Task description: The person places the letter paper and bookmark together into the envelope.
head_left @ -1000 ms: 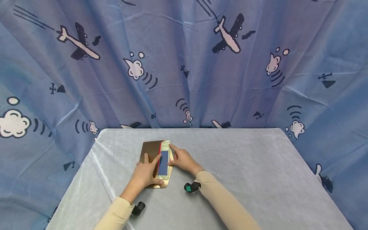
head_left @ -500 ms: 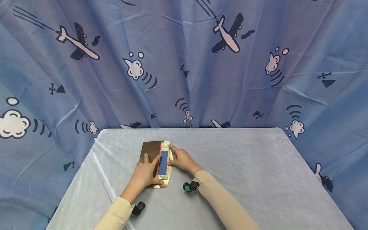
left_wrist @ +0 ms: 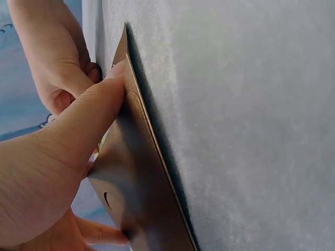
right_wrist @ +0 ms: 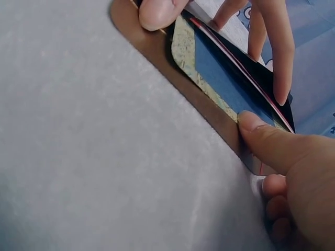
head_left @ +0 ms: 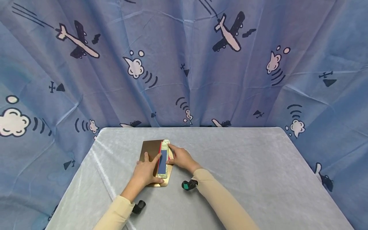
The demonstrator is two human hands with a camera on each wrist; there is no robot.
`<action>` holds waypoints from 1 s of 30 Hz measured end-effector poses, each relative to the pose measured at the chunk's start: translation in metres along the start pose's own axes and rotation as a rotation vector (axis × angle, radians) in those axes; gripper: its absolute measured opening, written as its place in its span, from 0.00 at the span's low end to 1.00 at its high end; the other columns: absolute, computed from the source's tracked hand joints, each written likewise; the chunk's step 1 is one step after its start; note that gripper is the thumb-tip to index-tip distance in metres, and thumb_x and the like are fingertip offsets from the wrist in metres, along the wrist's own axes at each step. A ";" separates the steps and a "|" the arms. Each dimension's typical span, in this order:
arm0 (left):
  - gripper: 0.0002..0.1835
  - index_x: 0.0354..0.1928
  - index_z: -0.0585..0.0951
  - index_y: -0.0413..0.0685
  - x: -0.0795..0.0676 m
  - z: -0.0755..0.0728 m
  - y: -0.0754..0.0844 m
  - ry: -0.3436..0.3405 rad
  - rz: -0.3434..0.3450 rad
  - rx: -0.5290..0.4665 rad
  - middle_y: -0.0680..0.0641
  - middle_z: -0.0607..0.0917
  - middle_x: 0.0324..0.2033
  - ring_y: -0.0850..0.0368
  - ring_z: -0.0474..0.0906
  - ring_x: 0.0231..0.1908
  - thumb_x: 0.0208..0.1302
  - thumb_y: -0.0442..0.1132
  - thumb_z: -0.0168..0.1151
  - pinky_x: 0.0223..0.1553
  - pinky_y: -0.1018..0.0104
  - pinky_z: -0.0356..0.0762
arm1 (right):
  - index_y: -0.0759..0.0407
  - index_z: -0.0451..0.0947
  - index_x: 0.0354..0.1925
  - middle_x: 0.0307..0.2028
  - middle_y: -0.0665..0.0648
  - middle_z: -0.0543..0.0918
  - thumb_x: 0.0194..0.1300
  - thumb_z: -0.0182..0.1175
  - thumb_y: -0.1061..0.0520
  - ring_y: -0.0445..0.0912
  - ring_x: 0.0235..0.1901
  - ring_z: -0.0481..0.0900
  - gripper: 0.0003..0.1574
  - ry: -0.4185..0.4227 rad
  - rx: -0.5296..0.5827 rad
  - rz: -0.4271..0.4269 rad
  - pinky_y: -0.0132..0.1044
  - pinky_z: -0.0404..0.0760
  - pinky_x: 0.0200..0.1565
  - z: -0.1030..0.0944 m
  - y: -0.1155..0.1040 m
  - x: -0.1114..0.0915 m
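Note:
A brown paper envelope (head_left: 150, 147) lies on the table, its gold flap (head_left: 165, 184) spread to the right. Partly inside its red-edged mouth is a flat card (head_left: 163, 166) with a blue panel and a pale green patterned border. My left hand (head_left: 143, 172) rests spread on the envelope, thumb across the near end of the flap. In the left wrist view that thumb (left_wrist: 99, 99) lies at the envelope's edge. My right hand (head_left: 184, 159) touches the card's right edge with thumb and index finger. The right wrist view shows the thumb (right_wrist: 256, 125) against the patterned border, other fingers curled beneath.
The table (head_left: 244, 166) has a pale grey velvety cloth with a crease on its left side. A blue curtain (head_left: 184, 64) with printed planes and clouds hangs behind it. Black wrist devices (head_left: 139, 207) sit at both sleeves.
The card has slid slightly left into the envelope, and my right hand has shifted left with it. My left hand keeps its place on the envelope.

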State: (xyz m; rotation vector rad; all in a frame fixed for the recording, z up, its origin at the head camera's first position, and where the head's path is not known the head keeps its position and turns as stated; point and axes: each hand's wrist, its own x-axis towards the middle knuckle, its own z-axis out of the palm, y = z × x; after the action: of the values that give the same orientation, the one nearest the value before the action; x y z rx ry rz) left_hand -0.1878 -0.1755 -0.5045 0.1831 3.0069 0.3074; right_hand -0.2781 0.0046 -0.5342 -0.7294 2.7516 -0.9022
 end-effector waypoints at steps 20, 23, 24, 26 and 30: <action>0.62 0.75 0.63 0.57 0.000 0.000 0.001 0.012 0.006 0.004 0.18 0.62 0.67 0.14 0.75 0.49 0.34 0.65 0.80 0.45 0.35 0.80 | 0.52 0.59 0.75 0.64 0.62 0.78 0.55 0.73 0.43 0.56 0.60 0.79 0.56 -0.033 -0.023 0.045 0.51 0.76 0.61 0.000 -0.005 0.001; 0.62 0.75 0.63 0.57 0.000 -0.001 0.002 0.016 0.005 0.002 0.18 0.62 0.67 0.14 0.74 0.48 0.34 0.65 0.81 0.44 0.35 0.80 | 0.52 0.58 0.76 0.63 0.62 0.78 0.55 0.73 0.42 0.56 0.59 0.80 0.58 -0.031 -0.029 0.053 0.51 0.77 0.60 -0.001 -0.005 0.001; 0.62 0.74 0.63 0.57 0.000 -0.001 0.002 0.017 0.006 0.001 0.18 0.62 0.67 0.13 0.74 0.48 0.34 0.65 0.81 0.43 0.35 0.80 | 0.52 0.57 0.76 0.63 0.62 0.79 0.54 0.73 0.42 0.56 0.59 0.80 0.58 -0.029 -0.034 0.057 0.51 0.77 0.60 -0.001 -0.005 0.001; 0.62 0.74 0.63 0.57 0.000 -0.001 0.002 0.017 0.006 0.000 0.18 0.62 0.67 0.13 0.74 0.48 0.33 0.65 0.81 0.43 0.35 0.80 | 0.52 0.56 0.76 0.62 0.63 0.80 0.54 0.73 0.41 0.56 0.58 0.81 0.59 -0.026 -0.042 0.062 0.50 0.77 0.59 -0.001 -0.004 0.001; 0.62 0.75 0.63 0.57 0.000 -0.001 0.003 0.012 0.003 -0.001 0.18 0.62 0.68 0.13 0.74 0.49 0.34 0.64 0.81 0.44 0.35 0.80 | 0.52 0.56 0.76 0.62 0.63 0.79 0.54 0.74 0.41 0.57 0.57 0.81 0.60 -0.026 -0.037 0.061 0.51 0.78 0.58 -0.001 -0.004 0.001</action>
State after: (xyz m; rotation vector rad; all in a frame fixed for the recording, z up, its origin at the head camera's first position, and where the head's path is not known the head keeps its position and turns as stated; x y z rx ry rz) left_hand -0.1875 -0.1729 -0.5029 0.1860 3.0182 0.3119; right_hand -0.2775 0.0021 -0.5309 -0.6541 2.7590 -0.8256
